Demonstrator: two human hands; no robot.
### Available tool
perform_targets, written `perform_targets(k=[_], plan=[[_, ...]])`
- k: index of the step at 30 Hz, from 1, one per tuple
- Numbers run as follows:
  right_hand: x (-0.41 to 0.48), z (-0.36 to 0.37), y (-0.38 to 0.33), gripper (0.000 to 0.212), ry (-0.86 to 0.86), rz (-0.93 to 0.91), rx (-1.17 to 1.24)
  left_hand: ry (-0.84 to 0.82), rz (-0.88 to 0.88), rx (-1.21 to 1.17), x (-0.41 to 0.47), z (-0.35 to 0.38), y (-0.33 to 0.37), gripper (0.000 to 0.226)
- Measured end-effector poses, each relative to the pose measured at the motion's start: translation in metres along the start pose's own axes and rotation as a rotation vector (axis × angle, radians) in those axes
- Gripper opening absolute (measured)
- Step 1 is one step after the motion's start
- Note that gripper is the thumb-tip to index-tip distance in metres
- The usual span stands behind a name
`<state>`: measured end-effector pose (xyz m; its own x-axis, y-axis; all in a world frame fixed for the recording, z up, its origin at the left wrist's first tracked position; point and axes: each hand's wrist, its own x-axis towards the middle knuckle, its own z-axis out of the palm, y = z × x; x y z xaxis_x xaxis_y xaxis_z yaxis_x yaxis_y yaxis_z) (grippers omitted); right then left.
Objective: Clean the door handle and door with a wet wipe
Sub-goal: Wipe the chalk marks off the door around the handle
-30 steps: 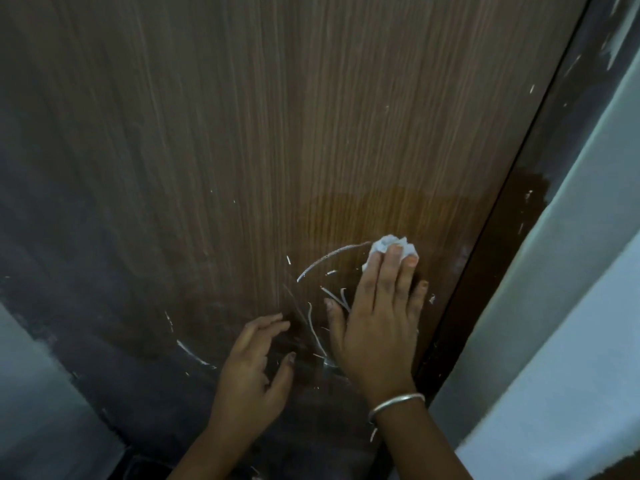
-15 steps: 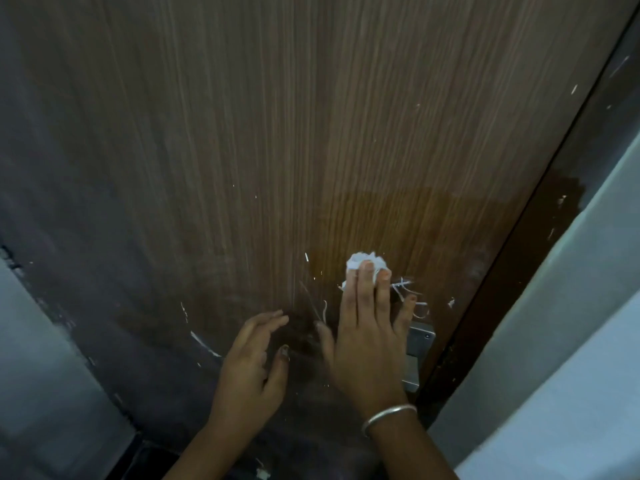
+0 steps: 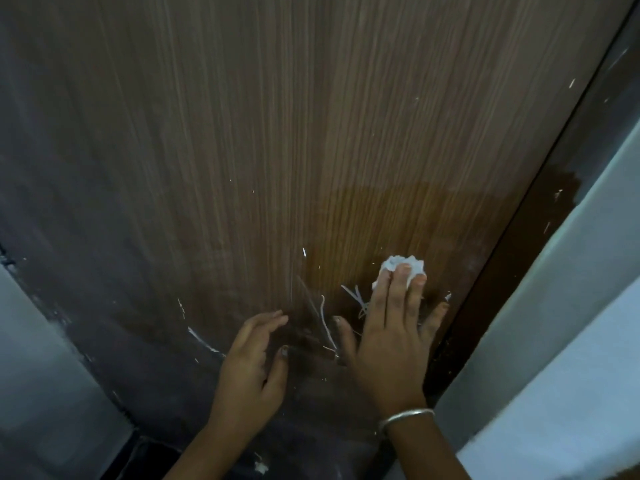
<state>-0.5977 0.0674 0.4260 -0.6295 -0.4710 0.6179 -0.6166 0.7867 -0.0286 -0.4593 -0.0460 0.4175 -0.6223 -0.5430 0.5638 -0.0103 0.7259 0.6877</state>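
- Low and right of the view's centre, at about five o'clock, the fingers (image 3: 398, 289) of the right hand (image 3: 388, 344) lie straight and close together. They press a crumpled white wet wipe (image 3: 403, 266) flat against a brown wood-grain door (image 3: 277, 150). The thumb and little finger splay out to either side.
- The wipe is a small bunched wad. It shows beyond the fingertips at the hand's twelve o'clock and touches the door.
- A thin silver bangle (image 3: 405, 419) circles the right wrist, at the hand's six o'clock.
- The left hand (image 3: 249, 372) sits at about eight o'clock from the right hand, near it but apart. Its fingers are loosely spread, gently bent and hold nothing. Whether the fingertips touch the door cannot be told.
- Thin white streaks (image 3: 325, 320) mark the door between the two hands.
- The door fills most of the view. A darker, glossier patch (image 3: 381, 209) spreads around the wipe and up toward twelve o'clock.
- At the right hand's three o'clock runs a dark brown door frame (image 3: 512, 289) flecked with white. A pale grey wall (image 3: 571, 341) lies beyond it.
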Motion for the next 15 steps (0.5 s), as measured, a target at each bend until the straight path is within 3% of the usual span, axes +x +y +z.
perform_targets(k=[2, 8, 15], plan=[[0.003, -0.001, -0.002, 0.092, -0.005, -0.013, 0.018, -0.007, -0.004, -0.006, -0.002, 0.004, 0.001, 0.038], [-0.003, 0.004, 0.003, 0.081, -0.061, -0.274, -0.046, -0.066, 0.026, -0.03, -0.002, 0.019, 0.012, 0.037], [-0.011, -0.001, 0.034, 0.09, 0.025, 0.143, 0.039, -0.087, 0.032, -0.056, -0.003, 0.026, 0.014, 0.036]])
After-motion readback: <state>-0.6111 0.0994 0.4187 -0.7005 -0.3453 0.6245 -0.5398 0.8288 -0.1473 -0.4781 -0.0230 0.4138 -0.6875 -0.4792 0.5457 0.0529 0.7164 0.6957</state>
